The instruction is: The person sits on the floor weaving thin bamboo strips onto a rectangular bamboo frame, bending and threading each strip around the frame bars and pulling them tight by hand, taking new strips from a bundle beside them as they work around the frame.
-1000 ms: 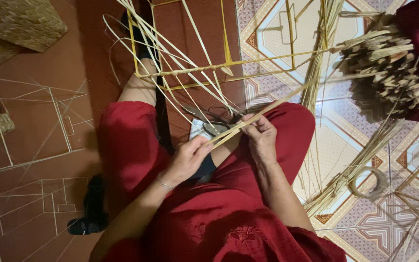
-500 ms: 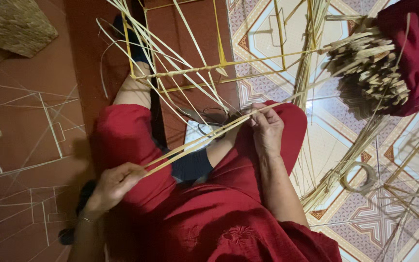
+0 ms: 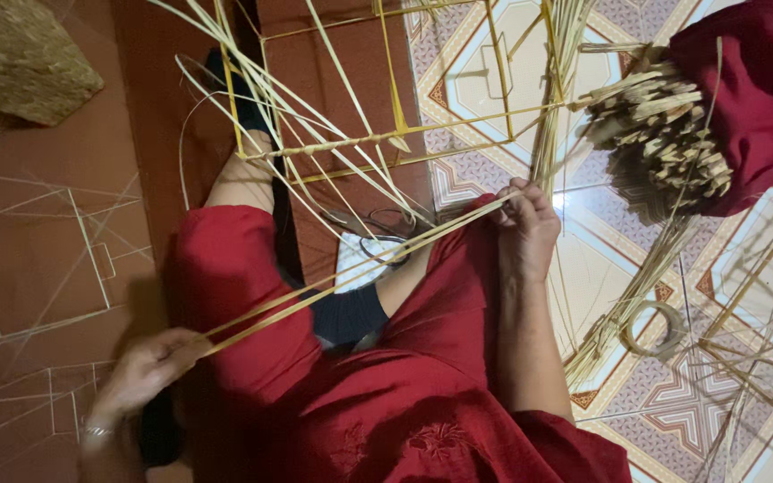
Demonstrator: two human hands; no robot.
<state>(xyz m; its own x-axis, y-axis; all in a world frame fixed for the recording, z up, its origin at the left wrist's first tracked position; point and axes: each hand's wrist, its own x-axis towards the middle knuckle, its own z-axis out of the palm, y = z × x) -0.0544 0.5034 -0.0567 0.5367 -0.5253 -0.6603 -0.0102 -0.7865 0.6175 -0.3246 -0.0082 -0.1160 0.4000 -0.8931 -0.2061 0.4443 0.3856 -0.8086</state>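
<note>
A pale straw strand (image 3: 342, 277) runs taut across my lap between both hands. My left hand (image 3: 149, 367) grips its lower end out to the left, beyond my red-clad knee. My right hand (image 3: 525, 228) pinches the strand's upper end, at the near edge of a yellow wire frame (image 3: 386, 89) that stands on the floor before me. A stretch of the frame's bar (image 3: 333, 146) is wrapped in straw, and several loose strands fan out from it. Scissors (image 3: 378, 237) lie on a white sheet between my legs.
A thick bundle of cut straw ends (image 3: 664, 148) sticks out of red cloth at upper right. More loose straw (image 3: 637, 295) and a tape roll (image 3: 659, 326) lie on the patterned tile floor to the right. Woven pieces (image 3: 20, 54) rest at upper left, bare wire frames (image 3: 38, 259) at left.
My left hand has pulled the strand away from my lap, down and out to the left, drawing it taut. My right hand stayed at the frame's edge, holding the strand.
</note>
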